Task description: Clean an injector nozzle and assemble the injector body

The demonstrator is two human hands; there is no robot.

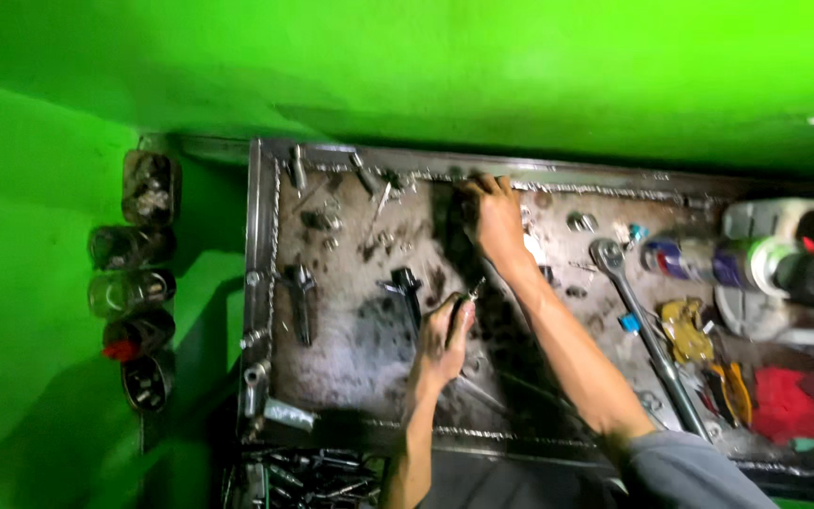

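Green walls enclose a grimy metal workbench [350, 368] strewn with tools in the head view. Nearer the body, the left hand [442, 336] clenches a dark-handled screwdriver [461, 309], its long axis slanting up-right toward the far edge. The right hand [496, 215] reaches well beyond it, fingers curled on something dark at the back rim; whether it grips, I cannot tell.

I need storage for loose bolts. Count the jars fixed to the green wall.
5, in one column left of the metal tray: top, second, third, fourth with a red cap, bottom. Blur may hide others.
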